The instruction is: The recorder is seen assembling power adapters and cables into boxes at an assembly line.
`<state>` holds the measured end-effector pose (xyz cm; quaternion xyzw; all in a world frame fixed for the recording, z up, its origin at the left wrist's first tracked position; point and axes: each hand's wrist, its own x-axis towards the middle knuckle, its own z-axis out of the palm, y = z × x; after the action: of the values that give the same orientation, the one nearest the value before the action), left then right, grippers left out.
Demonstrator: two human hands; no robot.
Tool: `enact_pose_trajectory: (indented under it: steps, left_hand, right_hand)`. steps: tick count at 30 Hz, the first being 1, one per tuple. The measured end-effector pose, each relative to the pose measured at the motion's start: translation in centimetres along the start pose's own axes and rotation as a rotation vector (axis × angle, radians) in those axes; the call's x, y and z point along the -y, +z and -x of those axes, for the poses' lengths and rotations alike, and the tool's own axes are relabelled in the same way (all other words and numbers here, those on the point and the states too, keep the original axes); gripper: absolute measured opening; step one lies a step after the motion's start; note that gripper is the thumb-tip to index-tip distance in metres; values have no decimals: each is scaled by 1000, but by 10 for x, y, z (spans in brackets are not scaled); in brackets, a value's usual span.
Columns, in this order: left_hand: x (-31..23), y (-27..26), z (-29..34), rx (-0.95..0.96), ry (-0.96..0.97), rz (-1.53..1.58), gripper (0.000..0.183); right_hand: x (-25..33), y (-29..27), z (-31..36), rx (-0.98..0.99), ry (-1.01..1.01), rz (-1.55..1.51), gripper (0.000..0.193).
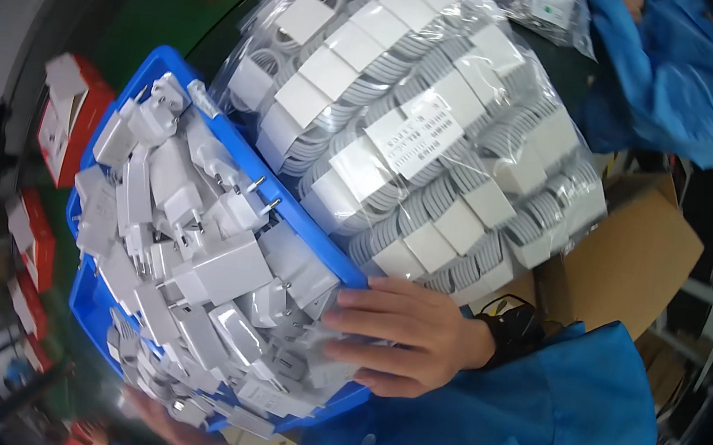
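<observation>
Dozens of white chargers (pixel 226 271) lie heaped in a blue bin (pixel 302 216) at the left. The right hand (pixel 413 341) reaches over the bin's near right corner, its fingers stretched out and slightly parted, resting against the chargers there without closing around any. A dark band (pixel 514 329) circles that wrist. The left hand (pixel 192 441) is a blur just by the bin's near side; I cannot tell how its fingers stand or whether they hold anything. Right of the bin sits a clear bag of white cables (pixel 421 128), with an open carton (pixel 637 257) beyond it at right. Far right, another person's blue sleeve (pixel 679 93) shows.
</observation>
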<state>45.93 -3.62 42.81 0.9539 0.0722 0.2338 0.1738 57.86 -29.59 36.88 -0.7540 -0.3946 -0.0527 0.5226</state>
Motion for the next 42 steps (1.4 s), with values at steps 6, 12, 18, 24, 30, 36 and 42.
enact_pose_trajectory:
  steps: [6, 12, 18, 24, 30, 36, 42]
  left_hand:
    - [-30, 17, 15, 249, -94, -31, 73]
    - [-30, 18, 12, 251, -96, 9, 74]
    - [-28, 20, 15, 206, -41, 73, 80]
    - [-23, 19, 24, 43, 74, 87, 80]
    - [-13, 25, 64, -409, 215, 128, 58]
    - [-28, 63, 183, -130, 367, 446, 19]
    - [30, 197, 240, 568, -132, 22, 30]
  right_hand:
    - [-6, 1, -3, 38, -54, -66, 35]
    - [-8, 0, 0, -1, -64, -116, 39]
    - [-4, 3, 8, -110, -102, -55, 38]
    - [2, 18, 20, -272, -109, -8, 38]
    - [36, 51, 91, -506, -173, 185, 36]
    - [34, 93, 170, 156, -67, -39, 25]
    - [2, 90, 200, 429, 29, 120, 20]
